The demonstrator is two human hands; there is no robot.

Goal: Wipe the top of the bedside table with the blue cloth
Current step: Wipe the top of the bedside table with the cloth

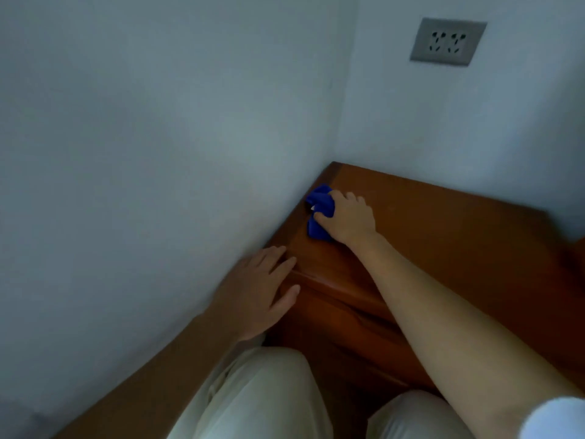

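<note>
The brown wooden bedside table (443, 236) stands in a corner between two pale walls. A bunched blue cloth (319, 207) lies on the table top along its left edge, close to the wall. My right hand (348, 217) grips the cloth and holds it down on the wood, the arm reaching in from the lower right. My left hand (262, 289) rests flat with straight fingers on the table's front left corner, holding nothing. Part of the cloth is hidden under my right hand.
A grey double wall socket (448, 42) sits on the right wall above the table. The left wall (142, 169) runs tight against the table's left side. My knees in light trousers (253, 397) are in front of the table's drawer front (348, 327).
</note>
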